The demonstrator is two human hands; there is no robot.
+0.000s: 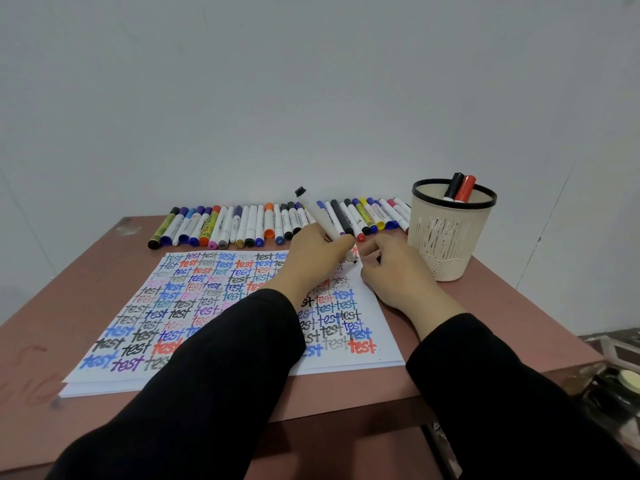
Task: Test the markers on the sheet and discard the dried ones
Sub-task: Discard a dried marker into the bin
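One marker point(317, 216) is in use in the head view: it has a white body, its black end points up and back, and its tip is down on the upper right part of the sheet point(194, 306). The sheet lies on the table point(104, 258) and is nearly full of the word "test" in many colours. The left hand point(311, 258) grips this marker, with the fingers curled round its lower body. The right hand point(394, 271) rests just beside it at the right edge of the sheet, fingers bent inward. A small dark thing shows by them, maybe the cap, but whether they pinch it cannot be told. Behind the sheet lies a row of markers point(242, 223), side by side. At the right stands a pen pot point(446, 237) with two more markers point(460, 188) inside, one black and one red. The step in hand seems to be the test stroke itself. The next move calls for reading the mark: if it is faint, the marker should be discarded, perhaps into the pot; if it is strong, the marker is capped and goes back to the row.
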